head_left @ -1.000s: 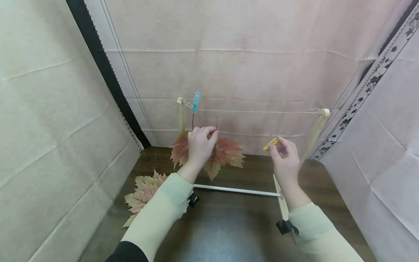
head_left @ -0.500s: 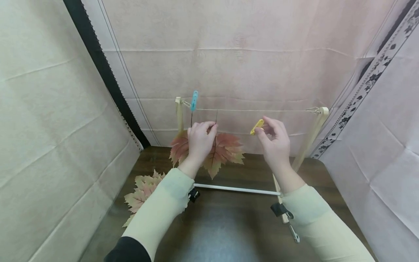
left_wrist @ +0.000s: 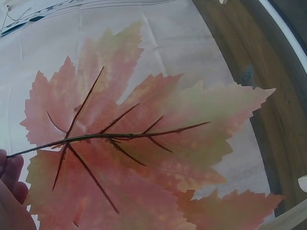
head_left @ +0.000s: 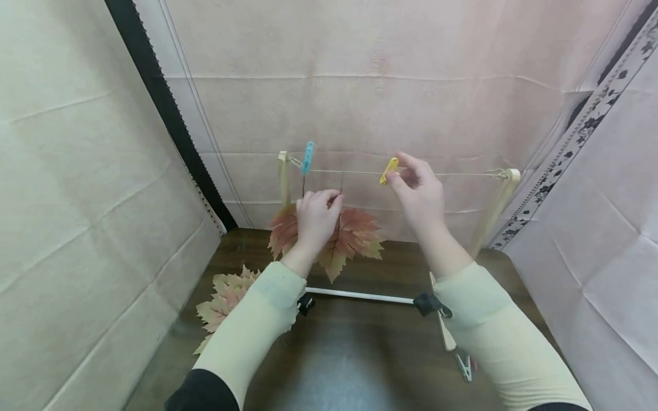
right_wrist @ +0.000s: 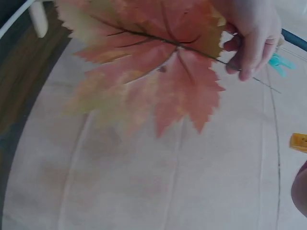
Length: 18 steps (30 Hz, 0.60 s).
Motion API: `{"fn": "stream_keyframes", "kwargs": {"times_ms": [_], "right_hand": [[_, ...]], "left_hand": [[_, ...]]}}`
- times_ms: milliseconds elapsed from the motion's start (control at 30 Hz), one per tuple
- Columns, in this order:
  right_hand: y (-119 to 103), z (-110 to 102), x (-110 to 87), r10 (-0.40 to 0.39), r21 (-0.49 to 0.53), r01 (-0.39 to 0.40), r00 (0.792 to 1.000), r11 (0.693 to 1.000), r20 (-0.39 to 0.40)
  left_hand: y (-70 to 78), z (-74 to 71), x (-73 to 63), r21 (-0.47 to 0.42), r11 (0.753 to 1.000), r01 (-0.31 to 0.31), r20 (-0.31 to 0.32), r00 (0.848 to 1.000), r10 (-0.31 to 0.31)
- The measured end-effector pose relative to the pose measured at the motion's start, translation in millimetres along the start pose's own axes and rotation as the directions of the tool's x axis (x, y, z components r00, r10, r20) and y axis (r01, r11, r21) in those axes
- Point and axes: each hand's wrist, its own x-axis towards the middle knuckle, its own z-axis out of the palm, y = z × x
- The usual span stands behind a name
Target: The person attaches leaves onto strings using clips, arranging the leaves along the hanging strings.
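My left hand [head_left: 317, 220] pinches the thin dark stem of a red-and-yellow artificial maple leaf [head_left: 354, 237]. In the right wrist view, the stem's free tip overlaps the string [right_wrist: 276, 124]. My right hand [head_left: 418, 191] holds a small yellow clothespin [head_left: 389, 170] between thumb and fingers, level with the string and right of the stem. A blue clothespin [head_left: 308, 158] clips another stem to the string's left end. Its leaf [head_left: 280, 231] hangs partly hidden behind my left hand. The left wrist view shows the held leaf [left_wrist: 134, 139] broadside with its dark veins.
Pale wooden posts [head_left: 494, 214] carry the string, with a white rod [head_left: 360, 295] low between them. More pale leaves [head_left: 223, 305] lie on the dark table [head_left: 354, 354] at left. A grey clothespin [head_left: 464, 366] lies near my right forearm. Pale cloth [head_left: 390, 114] encloses the space.
My right hand has risen and moved left with the yellow clothespin, from below the string up to its height. My left hand and the leaf have risen only slightly.
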Motion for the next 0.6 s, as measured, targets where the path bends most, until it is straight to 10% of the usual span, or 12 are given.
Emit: {"fn": "stream_keyframes", "kwargs": {"times_ms": [233,600], "right_hand": [[-10.3,2.6,15.3,0.119,0.064,-0.125,0.988,0.990,0.095],[-35.1,22.3,36.7,0.090,0.025,-0.098,0.969,0.995,0.230]], "left_hand": [[3.8,4.1,-0.7,0.037,0.999,-0.013,0.026,1.000,0.012],[3.3,0.7,0.8,0.043,0.999,-0.018,0.001,1.000,0.018]]}}
